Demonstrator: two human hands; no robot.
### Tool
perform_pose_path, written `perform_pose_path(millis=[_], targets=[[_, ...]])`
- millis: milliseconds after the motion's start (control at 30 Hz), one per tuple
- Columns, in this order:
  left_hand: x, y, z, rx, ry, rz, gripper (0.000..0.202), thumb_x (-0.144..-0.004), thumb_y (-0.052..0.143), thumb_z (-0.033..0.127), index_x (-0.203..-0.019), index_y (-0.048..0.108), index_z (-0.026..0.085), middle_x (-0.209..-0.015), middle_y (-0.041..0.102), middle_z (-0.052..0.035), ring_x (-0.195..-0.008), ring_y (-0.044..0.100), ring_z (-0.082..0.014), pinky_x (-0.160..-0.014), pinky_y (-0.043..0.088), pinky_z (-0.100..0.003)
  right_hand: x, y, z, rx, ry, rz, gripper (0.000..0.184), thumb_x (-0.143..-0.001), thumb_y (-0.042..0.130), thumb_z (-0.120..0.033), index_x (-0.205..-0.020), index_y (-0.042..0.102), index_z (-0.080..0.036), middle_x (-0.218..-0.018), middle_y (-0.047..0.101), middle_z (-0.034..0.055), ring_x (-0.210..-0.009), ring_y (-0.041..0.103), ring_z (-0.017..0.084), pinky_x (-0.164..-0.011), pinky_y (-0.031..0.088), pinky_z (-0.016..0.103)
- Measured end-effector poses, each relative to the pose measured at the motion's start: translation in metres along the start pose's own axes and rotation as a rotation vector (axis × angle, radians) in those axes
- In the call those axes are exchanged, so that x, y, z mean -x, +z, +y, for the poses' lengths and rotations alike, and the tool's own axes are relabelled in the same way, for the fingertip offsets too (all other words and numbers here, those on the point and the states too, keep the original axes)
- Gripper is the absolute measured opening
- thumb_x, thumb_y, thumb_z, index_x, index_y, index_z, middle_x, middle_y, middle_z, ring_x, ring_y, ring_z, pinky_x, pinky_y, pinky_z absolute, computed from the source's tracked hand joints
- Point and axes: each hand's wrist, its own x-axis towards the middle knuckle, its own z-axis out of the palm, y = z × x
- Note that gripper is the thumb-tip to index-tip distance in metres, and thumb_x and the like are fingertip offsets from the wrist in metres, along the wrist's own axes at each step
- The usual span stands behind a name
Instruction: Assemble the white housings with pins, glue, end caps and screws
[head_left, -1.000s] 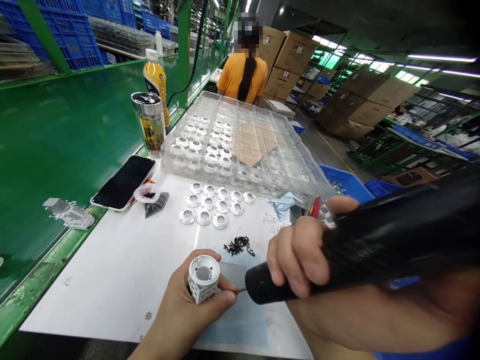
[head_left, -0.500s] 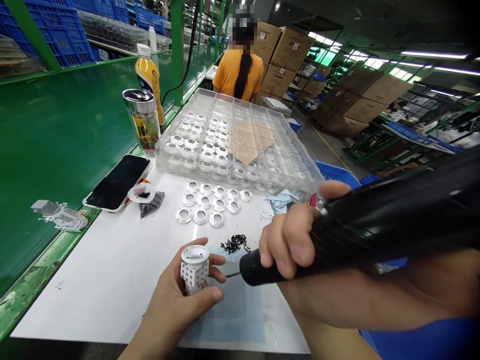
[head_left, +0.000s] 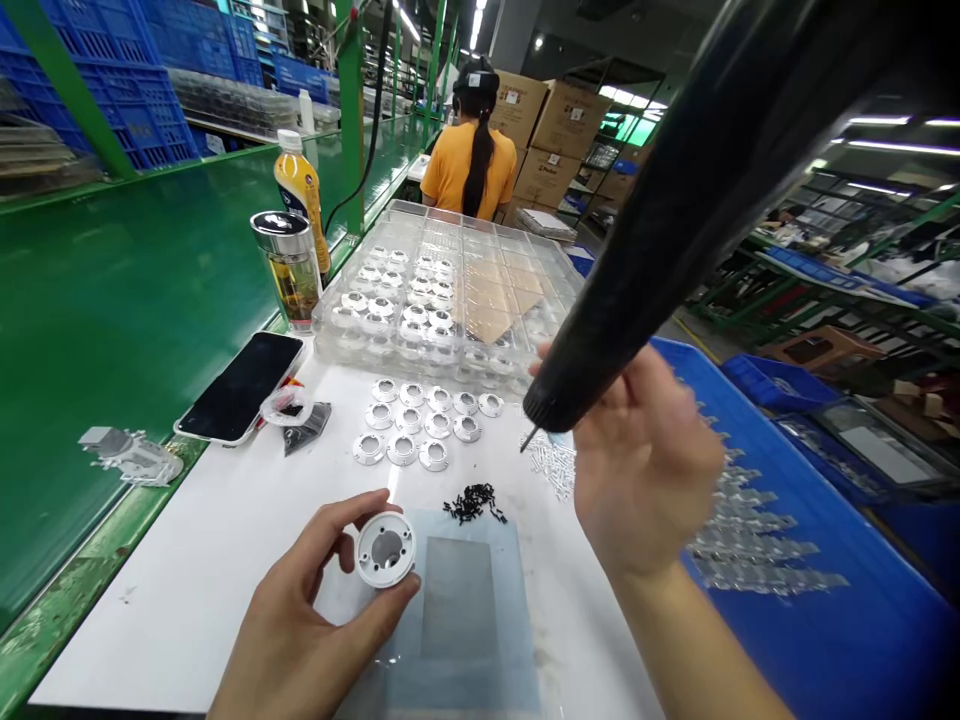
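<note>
My left hand [head_left: 315,590] is closed around a white cylindrical housing [head_left: 365,550], its round rim and hollow centre turned up toward me, with small holes in the rim. A black electric screwdriver [head_left: 630,250] slants down from the top right, its thin bit pointing at the table. My right hand [head_left: 645,470] is behind and beside the screwdriver's lower end, palm partly visible. Its fingers look loosely stretched, partly hidden by the tool and blurred. Black screws [head_left: 474,503] lie in a pile beyond the left hand; white screws [head_left: 553,465] lie under the bit.
Several silver rings [head_left: 407,420] stand in rows before a clear compartment tray [head_left: 450,345]. A phone [head_left: 241,385], drink bottle [head_left: 300,190], tumbler [head_left: 289,265] and grey model part [head_left: 133,457] are at left. A blue bin [head_left: 810,530] with clear parts stands right. A person [head_left: 472,160] sits ahead.
The screwdriver has swung from nearly level to steep, its bit moving right and up, away from my left hand. My right hand has loosened around it. The housing's top has tipped toward me.
</note>
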Motion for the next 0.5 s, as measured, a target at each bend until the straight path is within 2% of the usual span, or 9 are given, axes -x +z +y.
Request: perform_pose_path(millis=[33,100,167,267,367,433,500], targets=[[0.0,-0.001,0.0,0.047,-0.007,0.01,0.057,-0.071,0.087,0.047,-0.123,0.07,0.033,-0.123,0.074,-0.0021,-0.126,0.062,-0.0311,-0.099,0.053,-0.034,0.012,-0.011,0.009,0.035,0.051,0.021,0.044,-0.095,0.055,-0.052,-0.13,0.064,-0.027,-0.132,0.067,0.0072,-0.12,0.063,0.029,-0.087,0.059,0.042],[-0.001,0.0,-0.001,0.159,-0.042,0.026,0.065,-0.069,0.09,0.046,-0.127,0.067,0.033,-0.127,0.075,-0.0021,-0.126,0.065,-0.0282,-0.096,0.057,-0.027,0.04,-0.031,0.027,0.123,0.238,-0.003,0.039,-0.1,0.054,-0.051,-0.13,0.065,-0.029,-0.132,0.066,0.0082,-0.121,0.062,0.028,-0.092,0.059,0.044],[-0.003,0.003,-0.005,0.25,-0.079,0.023,0.069,-0.067,0.093,0.044,-0.129,0.066,0.03,-0.127,0.076,-0.0031,-0.124,0.068,-0.026,-0.092,0.059,-0.02,0.069,-0.046,0.038,0.159,0.483,-0.179,0.035,-0.099,0.059,-0.049,-0.126,0.068,-0.029,-0.126,0.068,0.0086,-0.113,0.065,0.026,-0.09,0.059,0.042],[-0.007,0.009,-0.015,0.342,-0.134,-0.073,0.067,-0.066,0.096,0.039,-0.126,0.068,0.027,-0.13,0.076,-0.0059,-0.123,0.07,-0.0267,-0.088,0.061,-0.018,0.1,-0.056,0.039,0.087,0.666,-0.324,0.038,-0.093,0.07,-0.05,-0.124,0.069,-0.029,-0.117,0.07,0.0079,-0.105,0.066,0.024,-0.087,0.058,0.037],[-0.007,0.018,-0.022,0.399,-0.195,-0.175,0.066,-0.067,0.096,0.039,-0.125,0.069,0.023,-0.129,0.077,-0.0089,-0.121,0.071,-0.0298,-0.089,0.063,-0.023,0.112,-0.064,0.03,-0.03,0.723,-0.277,0.034,-0.086,0.081,-0.046,-0.114,0.073,-0.029,-0.101,0.069,0.0039,-0.089,0.066,0.017,-0.079,0.057,0.03],[-0.004,0.026,-0.023,0.443,-0.246,-0.194,0.067,-0.069,0.095,0.041,-0.127,0.067,0.022,-0.121,0.079,-0.0094,-0.117,0.072,-0.0304,-0.091,0.063,-0.027,0.114,-0.071,0.022,-0.125,0.701,-0.26,0.035,-0.08,0.087,-0.041,-0.111,0.074,-0.03,-0.105,0.068,0.0024,-0.087,0.066,0.015,-0.079,0.057,0.028],[0.002,0.038,-0.02,0.482,-0.278,-0.216,0.065,-0.07,0.094,0.045,-0.124,0.068,0.02,-0.107,0.082,-0.0087,-0.105,0.076,-0.0296,-0.086,0.064,-0.029,0.113,-0.08,0.013,-0.132,0.619,-0.267,0.036,-0.077,0.09,-0.036,-0.109,0.076,-0.031,-0.111,0.067,0.002,-0.091,0.068,0.015,-0.081,0.057,0.026]])
